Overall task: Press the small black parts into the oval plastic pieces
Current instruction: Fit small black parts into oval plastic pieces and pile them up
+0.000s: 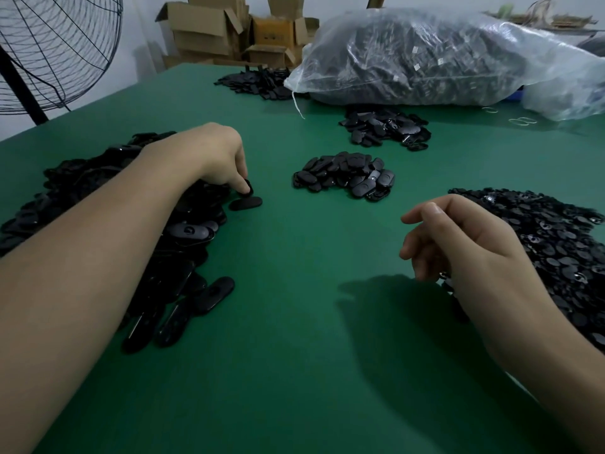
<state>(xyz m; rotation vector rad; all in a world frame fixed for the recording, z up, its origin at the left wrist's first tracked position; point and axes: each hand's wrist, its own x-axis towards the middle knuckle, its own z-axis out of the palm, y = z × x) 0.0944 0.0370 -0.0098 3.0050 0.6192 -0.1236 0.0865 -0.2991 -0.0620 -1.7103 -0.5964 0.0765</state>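
Note:
A long heap of black oval plastic pieces (183,253) runs along the left of the green table (294,355). My left hand (212,158) reaches over the heap's far end, fingertips pinched on one oval piece (247,188); another oval (245,203) lies flat just beside it. At the right, a spread of small black parts (550,237) covers the table. My right hand (458,244) hovers at its near edge with fingers curled and apart; I cannot tell whether a small part is under the fingertips.
A small pile of oval pieces (345,175) sits mid-table, two more piles (386,129) (258,81) farther back. A big clear bag of black parts (442,57) lies at the far right. Cardboard boxes (229,31) and a fan (55,50) stand behind.

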